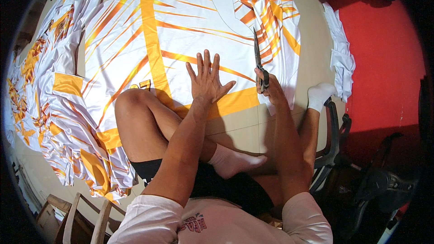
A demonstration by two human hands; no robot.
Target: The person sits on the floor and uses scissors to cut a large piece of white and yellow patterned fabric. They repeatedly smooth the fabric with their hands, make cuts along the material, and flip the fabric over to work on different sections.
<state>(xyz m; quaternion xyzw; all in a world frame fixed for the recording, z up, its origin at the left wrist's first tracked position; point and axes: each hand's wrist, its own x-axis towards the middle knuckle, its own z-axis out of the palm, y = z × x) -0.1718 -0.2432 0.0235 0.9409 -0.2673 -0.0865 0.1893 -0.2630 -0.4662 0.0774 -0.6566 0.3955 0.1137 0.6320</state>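
A white fabric sheet (122,40) printed with orange-yellow streaks and bands lies spread flat on the tiled floor. My left hand (207,81) rests palm down on it with the fingers spread, near its orange lower band. In my right hand (269,88) is a pair of dark scissors (257,52), gripped by the handles and pointing away from me. The blades lie along the edge of a bunched, striped part of the fabric (280,31). A thin curved line runs across the white cloth to near the scissor tips. Whether the blades are parted cannot be told.
Heaped printed fabric (68,126) lies along the left. A crumpled white cloth (341,58) sits at the right beside a red floor covering (379,63). Wooden chair parts (86,221) stand at lower left, dark chair legs (332,131) at right. My bent legs border the sheet's near edge.
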